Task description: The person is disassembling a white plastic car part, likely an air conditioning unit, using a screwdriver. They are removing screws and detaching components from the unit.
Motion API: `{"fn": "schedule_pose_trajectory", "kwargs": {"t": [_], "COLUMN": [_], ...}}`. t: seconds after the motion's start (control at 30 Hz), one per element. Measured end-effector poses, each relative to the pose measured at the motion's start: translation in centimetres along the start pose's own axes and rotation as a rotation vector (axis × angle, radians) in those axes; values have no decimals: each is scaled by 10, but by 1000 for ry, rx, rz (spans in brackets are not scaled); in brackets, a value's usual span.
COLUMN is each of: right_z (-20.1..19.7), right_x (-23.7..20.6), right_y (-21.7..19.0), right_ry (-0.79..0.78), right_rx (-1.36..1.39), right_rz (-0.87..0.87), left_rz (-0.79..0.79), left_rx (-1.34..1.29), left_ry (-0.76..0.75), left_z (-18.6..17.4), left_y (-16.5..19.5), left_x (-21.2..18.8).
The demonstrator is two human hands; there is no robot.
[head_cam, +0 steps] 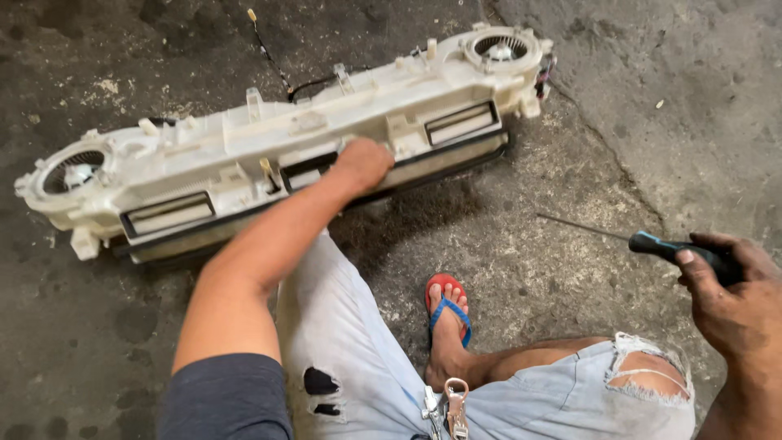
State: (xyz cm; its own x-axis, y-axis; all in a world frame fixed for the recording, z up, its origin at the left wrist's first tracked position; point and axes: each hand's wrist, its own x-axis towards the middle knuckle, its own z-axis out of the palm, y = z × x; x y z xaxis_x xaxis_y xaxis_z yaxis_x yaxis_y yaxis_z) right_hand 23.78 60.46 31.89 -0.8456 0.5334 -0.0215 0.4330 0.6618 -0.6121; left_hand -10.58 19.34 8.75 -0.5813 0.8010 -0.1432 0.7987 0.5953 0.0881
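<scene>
While the camera looks down from the person's head, a long, off-white plastic housing lies across a stained grey concrete floor, running from the lower left up toward the upper right. It has a round fan opening at each end and several rectangular slots along its near face, with thin black wires trailing from its far edge. The left hand reaches forward and rests on the middle of the housing, fingers curled over its top edge in a closed grasp. The right hand, well apart at the right edge of the view, is wrapped tightly around the dark handle of a screwdriver, whose thin shaft points left above the floor without touching the housing. Below, the person's legs show in pale, torn denim shorts, one foot in a red and blue flip-flop. A metal clip hangs at the waist.
</scene>
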Motion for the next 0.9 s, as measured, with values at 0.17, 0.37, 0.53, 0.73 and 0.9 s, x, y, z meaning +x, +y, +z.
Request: {"fn": "schedule_pose_trajectory", "kwargs": {"t": [0.17, 0.37, 0.53, 0.73, 0.9], "right_z": [5, 18, 97, 232, 304], "right_x": [6, 3, 11, -2, 33], "right_y": [-10, -37, -14, 67, 44], "right_ry": [-8, -78, -424, -653, -783], "right_rx": [145, -146, -147, -540, -919], "right_rz": [12, 125, 72, -142, -409], "left_rz": [-69, -226, -151, -151, -171], "left_rx": [60, 7, -17, -30, -50], "left_ry": [-138, -314, -361, -371, -394], "left_z": [-82, -145, -135, -131, -141], "left_y": [-44, -66, -45, -30, -26], "left_x": [14, 17, 8, 1, -4]}}
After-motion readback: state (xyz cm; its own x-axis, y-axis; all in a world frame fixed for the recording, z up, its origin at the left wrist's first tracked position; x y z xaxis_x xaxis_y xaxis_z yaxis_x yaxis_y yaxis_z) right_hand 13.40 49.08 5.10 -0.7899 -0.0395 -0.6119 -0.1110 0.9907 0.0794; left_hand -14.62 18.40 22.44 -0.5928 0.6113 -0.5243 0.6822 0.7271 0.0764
